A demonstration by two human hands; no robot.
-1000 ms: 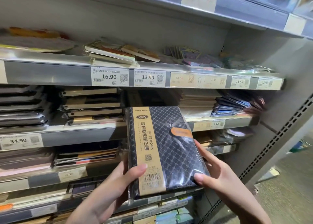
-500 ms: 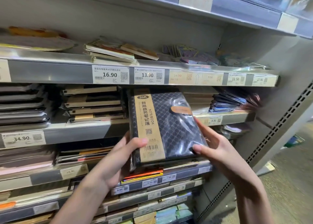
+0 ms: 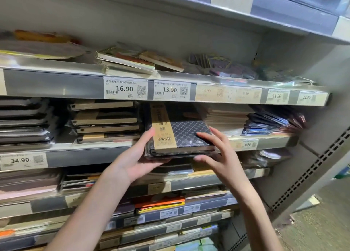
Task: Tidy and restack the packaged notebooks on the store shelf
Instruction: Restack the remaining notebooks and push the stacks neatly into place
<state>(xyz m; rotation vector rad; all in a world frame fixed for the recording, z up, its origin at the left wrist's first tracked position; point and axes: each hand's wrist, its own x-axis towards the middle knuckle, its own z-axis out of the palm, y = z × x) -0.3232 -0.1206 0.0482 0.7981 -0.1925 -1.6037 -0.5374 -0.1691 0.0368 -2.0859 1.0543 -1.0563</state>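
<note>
A dark quilted notebook (image 3: 187,133) in clear wrap, with a tan paper band, lies nearly flat at the front of the second shelf (image 3: 91,156), its far half under the shelf above. My left hand (image 3: 136,157) holds its near left corner, thumb on the band and fingers beneath. My right hand (image 3: 216,152) grips the near right corner, fingers on top and thumb under the edge. To its left sits a stack of similar tan-banded notebooks (image 3: 106,121).
Dark flat packs (image 3: 24,121) fill the shelf's far left; pale notebooks (image 3: 227,118) and blue packs (image 3: 269,123) lie to the right. Price strips (image 3: 125,88) front the upper shelf, which holds loose spiral notebooks (image 3: 128,61). Lower shelves carry more stationery. Floor shows at lower right.
Both hands raised the notebook from an upright, facing position, tipped it flat and pushed it into the second shelf's gap between the two stacks.
</note>
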